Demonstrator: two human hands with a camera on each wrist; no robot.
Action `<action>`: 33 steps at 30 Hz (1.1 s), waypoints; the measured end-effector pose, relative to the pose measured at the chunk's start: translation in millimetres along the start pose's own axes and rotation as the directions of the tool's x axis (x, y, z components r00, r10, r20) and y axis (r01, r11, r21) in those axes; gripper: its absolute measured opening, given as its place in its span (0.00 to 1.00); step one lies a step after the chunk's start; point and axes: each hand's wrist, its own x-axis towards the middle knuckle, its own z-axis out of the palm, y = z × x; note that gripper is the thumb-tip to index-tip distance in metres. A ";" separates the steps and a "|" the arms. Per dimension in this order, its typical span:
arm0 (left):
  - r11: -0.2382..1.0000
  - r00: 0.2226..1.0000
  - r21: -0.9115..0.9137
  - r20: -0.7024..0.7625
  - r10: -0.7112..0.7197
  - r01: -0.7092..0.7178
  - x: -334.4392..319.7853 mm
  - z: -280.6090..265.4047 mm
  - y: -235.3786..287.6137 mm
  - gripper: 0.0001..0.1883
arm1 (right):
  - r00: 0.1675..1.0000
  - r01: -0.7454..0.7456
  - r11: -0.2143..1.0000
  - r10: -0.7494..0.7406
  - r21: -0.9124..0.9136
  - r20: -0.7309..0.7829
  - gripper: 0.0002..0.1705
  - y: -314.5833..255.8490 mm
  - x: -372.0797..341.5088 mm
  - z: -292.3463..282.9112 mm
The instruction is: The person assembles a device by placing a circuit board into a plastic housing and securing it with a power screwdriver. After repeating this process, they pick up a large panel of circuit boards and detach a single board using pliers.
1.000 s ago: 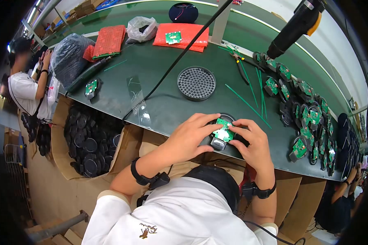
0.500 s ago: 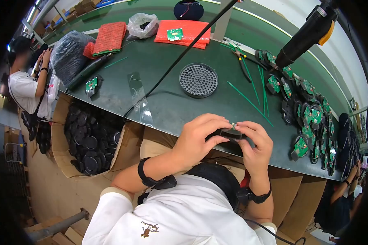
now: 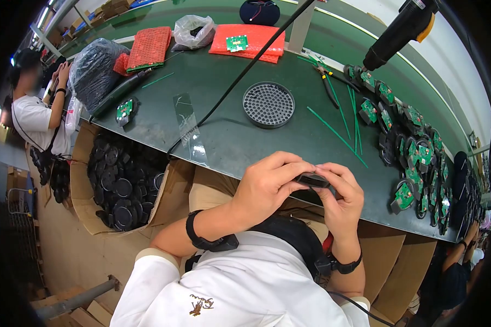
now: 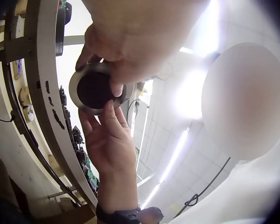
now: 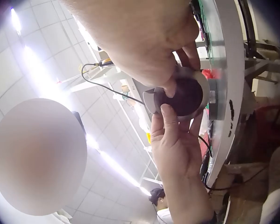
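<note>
A round black housing [image 3: 312, 180] is held up at the bench's front edge, tilted so its edge faces the head view. My left hand [image 3: 270, 182] pinches one side between thumb and fingers, and my right hand [image 3: 342, 193] pinches the other. Both wrist views show the housing's dark round face [image 4: 94, 89] [image 5: 184, 97] with a thumb of each hand on it. The green board seen earlier is hidden from the head view.
A perforated round dish [image 3: 268, 104] lies behind the hands. Cutters [image 3: 327, 87], green strips [image 3: 338, 136] and piled board assemblies [image 3: 414, 158] are at right. A power screwdriver [image 3: 401, 34] hangs above. A carton of black housings [image 3: 123, 188] stands left; another person [image 3: 35, 117] is beyond.
Both hands have tipped the housing up from its board-up position, turning the green board out of the head view. The hanging screwdriver has swung right and back left.
</note>
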 end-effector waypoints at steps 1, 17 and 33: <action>1.000 1.000 0.000 0.000 0.000 0.000 0.0 -0.2 -0.1 0.22 | 1.000 0.000 1.000 0.000 0.000 0.000 0.22 -0.2 0.0 0.0; 0.996 0.996 0.057 -0.038 0.077 -0.075 -1.1 0.1 -0.8 0.20 | 0.998 -0.047 0.998 0.048 0.028 -0.046 0.22 -3.1 -6.6 3.1; 0.996 0.995 0.021 -0.043 0.091 -0.091 2.2 -3.2 2.7 0.18 | 0.999 -0.034 0.995 0.037 0.091 -0.030 0.17 -6.2 -5.6 1.4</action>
